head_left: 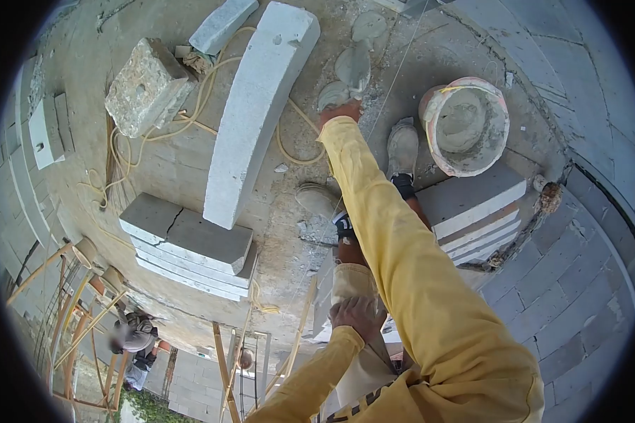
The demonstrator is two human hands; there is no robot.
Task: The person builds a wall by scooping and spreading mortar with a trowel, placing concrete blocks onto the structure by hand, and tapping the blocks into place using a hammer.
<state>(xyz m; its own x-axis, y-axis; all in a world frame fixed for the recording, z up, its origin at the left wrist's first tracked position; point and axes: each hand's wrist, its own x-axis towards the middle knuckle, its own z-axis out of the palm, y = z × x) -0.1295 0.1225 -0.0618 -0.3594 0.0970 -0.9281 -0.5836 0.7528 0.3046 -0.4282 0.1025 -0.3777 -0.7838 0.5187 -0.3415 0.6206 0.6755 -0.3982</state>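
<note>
Nearest the head camera, a long yellow sleeve [416, 254] is stretched forward and down to the right hand [340, 111], which is held low at the nearest of three grey mortar patches [353, 65] laid in a row on the concrete floor [261, 303]. The fingers of that hand are hidden by the wrist and the mortar, so it cannot be told whether they are apart, together or clamped on a tool. The left hand [360, 317] is rested on a trouser leg [356, 280], its fingers slightly apart and bent over the cloth.

To the right of the forearm, one shoe [402, 148] is planted just beside a bucket [502, 120], in which more grey mortar is contained; the other shoe [317, 199] is set left of the forearm. A thin string [402, 67] is drawn past the patches.

On the left, a long pale block [261, 113] is placed at a slant, its lower end seen over a stack of slabs [187, 240]. A rough block [148, 88] is partly ringed by a yellow hose [208, 92]. Further slabs [473, 211] are piled below the bucket. At lower left, another person [141, 338] is seen near wooden frames [85, 338].
</note>
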